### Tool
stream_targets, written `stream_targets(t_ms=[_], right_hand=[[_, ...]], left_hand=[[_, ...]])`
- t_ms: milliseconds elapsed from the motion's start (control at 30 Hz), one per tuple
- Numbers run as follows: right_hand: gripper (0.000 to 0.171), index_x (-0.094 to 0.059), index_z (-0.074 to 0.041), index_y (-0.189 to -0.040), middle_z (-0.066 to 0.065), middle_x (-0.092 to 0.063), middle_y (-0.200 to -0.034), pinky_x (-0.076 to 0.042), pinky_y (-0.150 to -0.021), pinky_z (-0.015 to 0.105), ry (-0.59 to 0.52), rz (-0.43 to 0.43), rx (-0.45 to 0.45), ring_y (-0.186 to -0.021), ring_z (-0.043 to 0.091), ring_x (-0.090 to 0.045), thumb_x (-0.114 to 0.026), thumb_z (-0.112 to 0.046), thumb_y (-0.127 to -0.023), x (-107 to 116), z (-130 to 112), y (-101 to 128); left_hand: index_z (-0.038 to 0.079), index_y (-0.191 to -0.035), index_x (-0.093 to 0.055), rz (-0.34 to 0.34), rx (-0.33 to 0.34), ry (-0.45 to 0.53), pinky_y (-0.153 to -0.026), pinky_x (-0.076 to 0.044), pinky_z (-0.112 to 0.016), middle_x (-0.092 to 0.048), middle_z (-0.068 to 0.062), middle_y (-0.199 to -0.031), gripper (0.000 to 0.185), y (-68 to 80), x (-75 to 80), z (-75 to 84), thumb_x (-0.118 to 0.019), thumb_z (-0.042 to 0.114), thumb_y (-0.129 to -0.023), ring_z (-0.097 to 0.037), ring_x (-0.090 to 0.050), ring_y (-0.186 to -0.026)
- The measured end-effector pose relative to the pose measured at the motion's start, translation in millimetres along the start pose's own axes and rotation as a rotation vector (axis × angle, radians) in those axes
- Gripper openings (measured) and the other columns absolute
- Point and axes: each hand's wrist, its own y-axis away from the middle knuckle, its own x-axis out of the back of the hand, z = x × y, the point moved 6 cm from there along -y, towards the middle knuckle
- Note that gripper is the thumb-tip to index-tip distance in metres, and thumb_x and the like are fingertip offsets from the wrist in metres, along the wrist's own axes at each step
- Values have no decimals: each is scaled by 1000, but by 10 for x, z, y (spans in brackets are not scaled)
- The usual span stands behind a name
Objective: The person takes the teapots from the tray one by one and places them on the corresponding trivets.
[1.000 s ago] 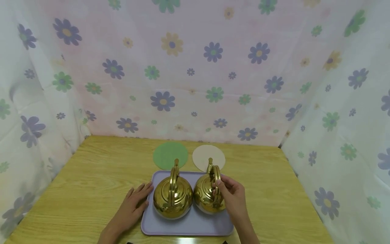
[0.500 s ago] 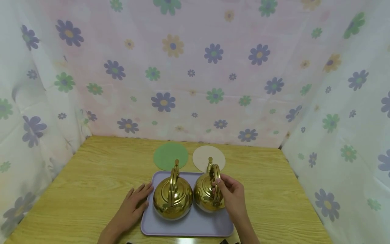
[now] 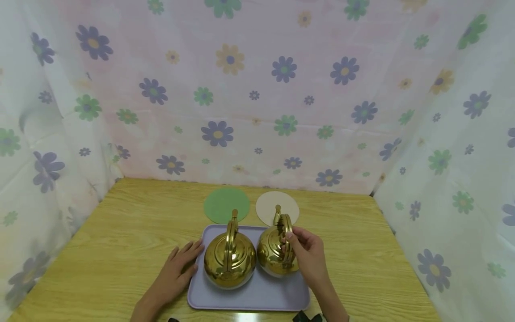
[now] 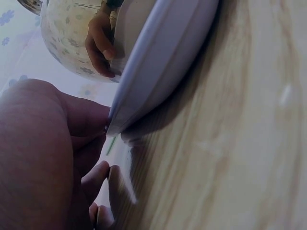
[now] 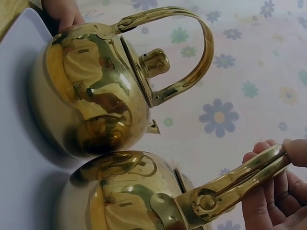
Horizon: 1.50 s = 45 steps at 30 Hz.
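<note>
Two shiny gold kettles stand side by side on a lavender tray (image 3: 249,295). My right hand (image 3: 303,250) grips the arched handle of the right kettle (image 3: 275,255); in the right wrist view the fingers (image 5: 268,201) wrap that handle (image 5: 240,184). The left kettle (image 3: 229,259) stands untouched, also seen as the upper kettle (image 5: 91,86) in the right wrist view. My left hand (image 3: 179,268) lies flat on the table with its fingertips against the tray's left edge (image 4: 144,81).
A green round mat (image 3: 226,205) and a beige round mat (image 3: 277,206) lie on the wooden table (image 3: 120,232) just behind the tray. Flowered cloth walls (image 3: 257,89) close in the back and both sides.
The right hand and the right kettle have risen slightly. The left hand stays by the tray's edge.
</note>
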Motion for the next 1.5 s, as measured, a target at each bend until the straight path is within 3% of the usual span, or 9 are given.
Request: stream_targets(t_ms=[400,667,900,1000,1267,1500], right_hand=[[24,-69,12,-114,26,-72,-93,-60,-68,24,-26,58,10,-71,10,-70,-65,-6,-99,-64,6,-45],[28,-67,14,-114,15,-73,-87,-59,-68,24,-42,56,-53,-70,11,-69,-64,-11,-100,-73,40,-26],[29,-70,14,-107,6,-73,-78,-57,-67,24,-25,25,0,-69,12,-68,-64,-13,-101,-81,-3,-38],[28,-71,14,-106,7,-73,-78,-57,-66,23,-30,37,25,-69,12,-68,-64,-12,-101,-79,-5,-36],[28,-70,16,-106,13,-73,-78,-57,-64,23,-29,46,82,-67,11,-68,-63,-11,-101,-80,20,-28],[28,-71,14,-108,12,-73,-80,-58,-67,24,-10,60,71,-70,12,-69,-62,-11,-102,-41,48,-46]], left_hand=[[8,-141,-61,-5,30,5,-121,-2,-19,-58,-13,-147,46,1,15,-60,-66,12,-95,-46,-48,-134],[8,-140,-62,1,19,-2,-120,-1,-15,-59,-12,-146,47,30,7,-67,-67,11,-94,-43,-50,-133],[9,-141,-62,14,18,3,-120,-3,-18,-59,-12,-146,47,10,16,-54,-67,11,-94,-34,-48,-138],[10,-141,-61,8,20,7,-120,-3,-19,-58,-11,-146,47,3,15,-52,-67,12,-95,-31,-47,-139],[9,-141,-61,-1,33,3,-121,-5,-22,-58,-10,-147,47,14,0,-60,-67,11,-94,-43,-48,-135],[7,-140,-62,16,8,13,-120,-5,-21,-59,-13,-145,47,-9,-17,-39,-67,9,-94,-30,-47,-140]])
